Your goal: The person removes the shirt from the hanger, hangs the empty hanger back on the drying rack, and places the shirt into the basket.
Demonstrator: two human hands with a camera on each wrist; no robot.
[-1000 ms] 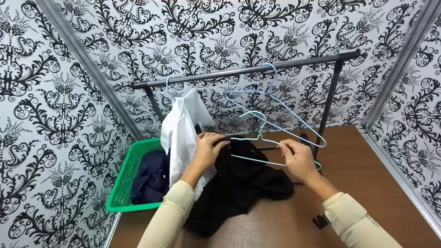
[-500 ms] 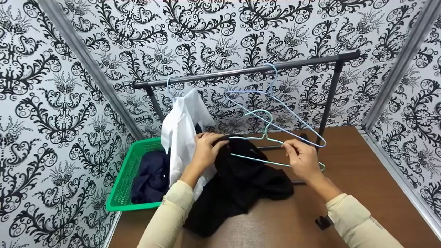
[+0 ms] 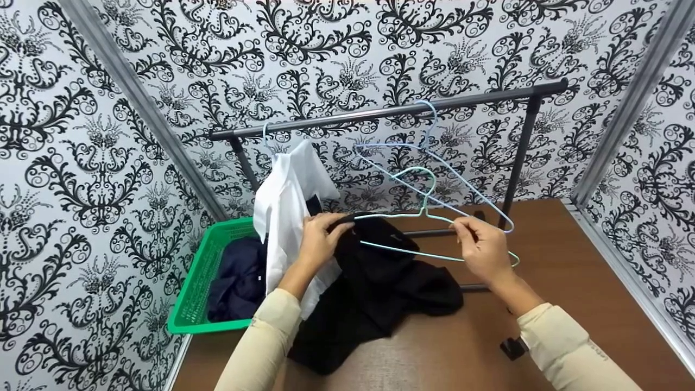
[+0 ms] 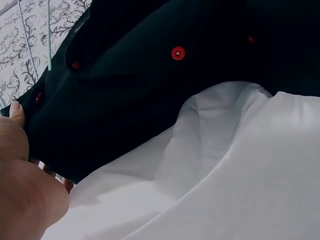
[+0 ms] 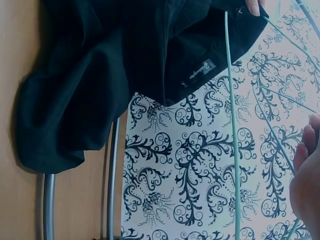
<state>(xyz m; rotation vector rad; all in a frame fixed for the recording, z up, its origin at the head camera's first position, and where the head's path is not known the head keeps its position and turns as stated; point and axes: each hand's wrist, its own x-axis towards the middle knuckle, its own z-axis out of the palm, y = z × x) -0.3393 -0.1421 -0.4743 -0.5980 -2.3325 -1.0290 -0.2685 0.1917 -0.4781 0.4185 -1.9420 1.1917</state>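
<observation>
At its collar, my left hand (image 3: 319,239) pinches a black shirt (image 3: 369,309) that spreads down over the table. Red buttons (image 4: 178,53) run along its front in the left wrist view, and the right wrist view shows a label (image 5: 202,70) inside the neck. Between finger and thumb of my right hand (image 3: 483,247) is the right shoulder of a mint-green wire hanger (image 3: 425,210). The hanger's left end goes in at the shirt's neck and is hidden by cloth. Its hook points up and left.
A dark rail (image 3: 358,115) crosses behind, bearing a white shirt (image 3: 285,217) on a hanger and a bare lilac hanger (image 3: 467,184). Left stands a green basket (image 3: 187,304) holding dark navy cloth (image 3: 237,282). Below is a brown table (image 3: 575,282).
My right hand and the mint-green hanger have shifted a little to the right, the hook rising slightly. My left hand has moved slightly left, still gripping the collar.
</observation>
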